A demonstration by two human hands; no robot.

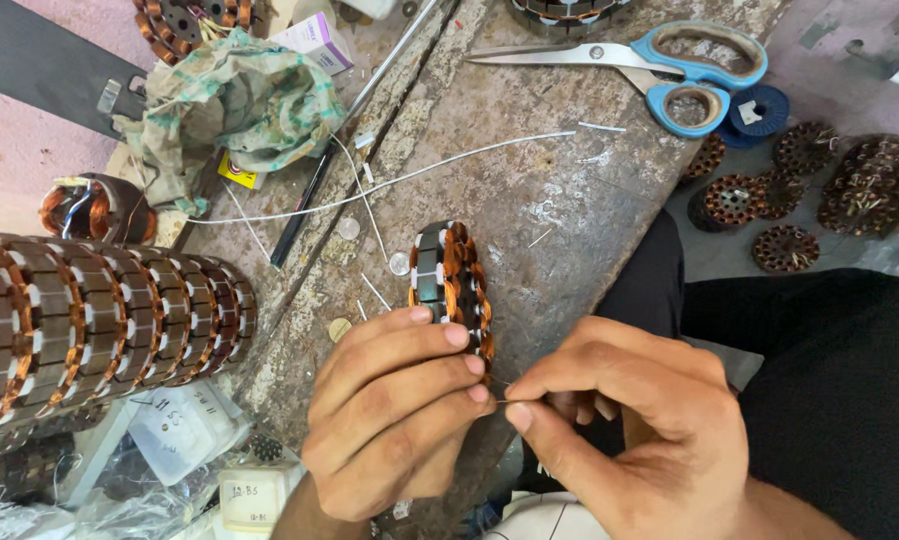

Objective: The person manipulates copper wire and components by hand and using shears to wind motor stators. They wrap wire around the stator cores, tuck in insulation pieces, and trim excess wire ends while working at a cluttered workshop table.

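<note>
Head view: the wound stator stands on edge at frame centre, long axis running up the frame from the left hand, whose fingers clasp its lower rim; the right hand, lower right, pinches a thin wire (copper coils glossy, bench pitted grey)

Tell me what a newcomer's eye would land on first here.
First, the copper-wound stator standing on edge mid-bench, steadied by the left hand while the right hand pinches a thin wire beside it. Then the row of stacked stators at left, and the blue-handled scissors top right.
</note>
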